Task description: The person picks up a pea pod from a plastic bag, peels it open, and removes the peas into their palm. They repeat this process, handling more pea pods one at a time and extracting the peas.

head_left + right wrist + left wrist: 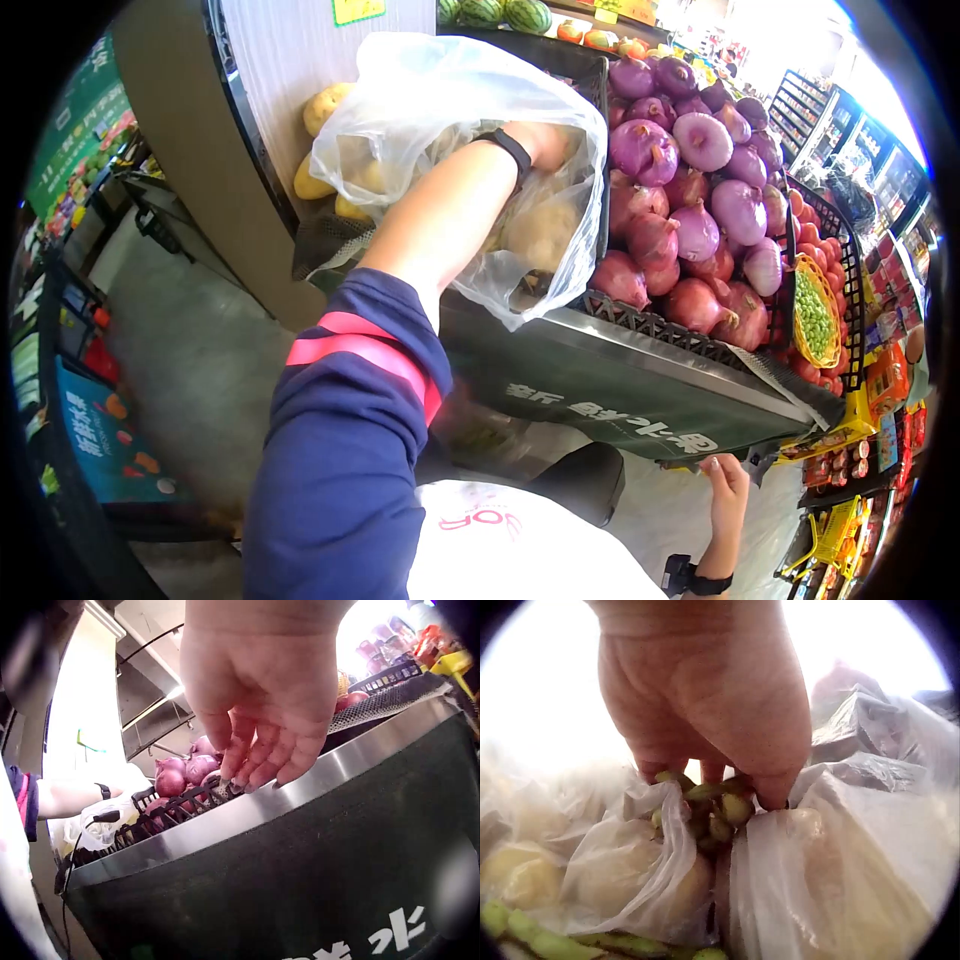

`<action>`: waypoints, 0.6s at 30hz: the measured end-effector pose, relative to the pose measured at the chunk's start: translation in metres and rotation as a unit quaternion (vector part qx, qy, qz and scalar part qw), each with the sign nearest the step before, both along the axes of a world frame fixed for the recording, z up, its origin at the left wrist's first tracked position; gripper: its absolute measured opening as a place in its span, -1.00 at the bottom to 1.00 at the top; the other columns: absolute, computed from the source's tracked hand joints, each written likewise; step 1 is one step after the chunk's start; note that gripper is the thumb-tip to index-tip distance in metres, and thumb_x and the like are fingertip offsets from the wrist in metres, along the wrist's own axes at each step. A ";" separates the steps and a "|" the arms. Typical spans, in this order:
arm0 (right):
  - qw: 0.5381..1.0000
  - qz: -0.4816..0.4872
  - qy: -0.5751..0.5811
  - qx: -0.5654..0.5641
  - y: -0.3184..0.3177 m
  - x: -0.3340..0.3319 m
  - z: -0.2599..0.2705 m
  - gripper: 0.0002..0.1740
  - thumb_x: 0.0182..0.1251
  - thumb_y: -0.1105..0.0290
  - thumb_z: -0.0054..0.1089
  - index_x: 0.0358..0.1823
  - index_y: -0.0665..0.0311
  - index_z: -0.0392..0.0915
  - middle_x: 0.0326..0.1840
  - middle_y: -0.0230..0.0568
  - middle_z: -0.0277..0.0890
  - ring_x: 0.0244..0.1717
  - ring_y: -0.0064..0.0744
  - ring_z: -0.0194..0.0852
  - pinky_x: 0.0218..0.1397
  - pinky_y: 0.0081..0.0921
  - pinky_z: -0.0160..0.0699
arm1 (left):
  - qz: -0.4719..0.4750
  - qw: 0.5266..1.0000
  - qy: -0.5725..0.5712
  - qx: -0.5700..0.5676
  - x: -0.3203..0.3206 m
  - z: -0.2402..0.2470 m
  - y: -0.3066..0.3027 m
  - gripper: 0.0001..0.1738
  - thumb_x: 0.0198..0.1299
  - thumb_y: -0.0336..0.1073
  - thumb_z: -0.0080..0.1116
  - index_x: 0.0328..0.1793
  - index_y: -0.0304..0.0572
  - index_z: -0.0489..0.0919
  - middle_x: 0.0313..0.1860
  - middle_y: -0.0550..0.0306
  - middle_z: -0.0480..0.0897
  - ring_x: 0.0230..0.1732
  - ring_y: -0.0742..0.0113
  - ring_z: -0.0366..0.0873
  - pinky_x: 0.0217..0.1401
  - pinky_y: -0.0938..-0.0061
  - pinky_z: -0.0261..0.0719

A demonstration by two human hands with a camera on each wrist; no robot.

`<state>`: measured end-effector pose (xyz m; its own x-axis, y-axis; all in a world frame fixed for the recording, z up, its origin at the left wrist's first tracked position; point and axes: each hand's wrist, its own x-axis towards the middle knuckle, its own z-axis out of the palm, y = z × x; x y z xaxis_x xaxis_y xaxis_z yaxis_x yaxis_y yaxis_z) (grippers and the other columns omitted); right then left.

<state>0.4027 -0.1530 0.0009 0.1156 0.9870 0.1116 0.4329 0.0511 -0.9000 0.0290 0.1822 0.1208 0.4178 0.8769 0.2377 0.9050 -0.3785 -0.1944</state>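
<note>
In the head view my left hand (545, 145) reaches down inside a clear plastic bag (455, 75) spread over the produce crate. The left wrist view has the same hand (705, 697) pointing downward, its thumb and fingers curled round a small bunch of green bean pods (724, 814). Folds of the bag lie on both sides, with pale round potatoes (529, 874) showing through. More green pods (555, 941) lie in the foreground. My right hand (728, 490) is low by the stand's front corner. Its fingers (262, 754) hang loosely curled at the metal edge, holding nothing.
Purple onions (690, 190) fill the black crate to the right. Beyond them are a yellow basket of green peas (815, 315) and red tomatoes (805, 225). Uncovered potatoes (320, 110) sit left of the bag. The stand has a metal front rim (640, 345).
</note>
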 end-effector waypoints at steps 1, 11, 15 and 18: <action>1.000 0.001 0.001 -0.003 -0.002 0.000 -0.003 -0.83 0.17 0.48 -0.05 -0.46 0.47 0.44 -0.45 -0.28 0.41 -0.38 -0.55 0.30 -0.25 -0.64 0.25 | -0.019 0.999 -0.029 0.021 -0.007 -0.008 0.014 -0.69 -0.07 -0.24 0.01 -0.16 -0.14 0.54 -0.18 -0.03 0.57 -0.10 0.11 0.50 -0.06 0.36 0.41; 0.997 0.031 0.051 -0.057 0.008 -0.016 -0.017 -0.79 0.21 0.41 -0.06 -0.46 0.44 0.45 -0.46 -0.28 0.43 -0.36 -0.55 0.33 -0.20 -0.62 0.27 | -0.175 0.951 -0.214 0.135 -0.063 -0.009 0.008 -0.73 0.04 -0.27 0.01 -0.12 -0.13 0.54 -0.24 0.07 0.59 -0.22 0.20 0.51 -0.11 0.42 0.40; 0.995 0.057 0.047 -0.072 0.014 -0.032 -0.013 -0.79 0.21 0.42 -0.06 -0.44 0.44 0.45 -0.45 -0.28 0.43 -0.34 -0.55 0.33 -0.21 -0.62 0.28 | -0.166 0.941 -0.277 0.098 -0.069 -0.003 -0.014 -0.73 0.04 -0.28 0.02 -0.12 -0.13 0.54 -0.24 0.08 0.60 -0.23 0.22 0.51 -0.12 0.44 0.41; 0.993 0.070 0.067 -0.075 0.017 -0.046 -0.011 -0.80 0.21 0.43 -0.07 -0.44 0.45 0.45 -0.44 -0.28 0.43 -0.33 -0.56 0.34 -0.20 -0.62 0.30 | -0.162 0.932 -0.314 0.080 -0.071 0.002 -0.029 -0.74 0.04 -0.29 0.02 -0.12 -0.14 0.54 -0.24 0.09 0.60 -0.24 0.25 0.51 -0.13 0.47 0.42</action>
<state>0.3570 -0.1357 -0.0100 -0.0192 0.9988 -0.0447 0.3078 -0.0366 -0.9508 -0.0418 0.1529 0.1225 0.3894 0.6610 0.6414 0.7029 -0.6633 0.2569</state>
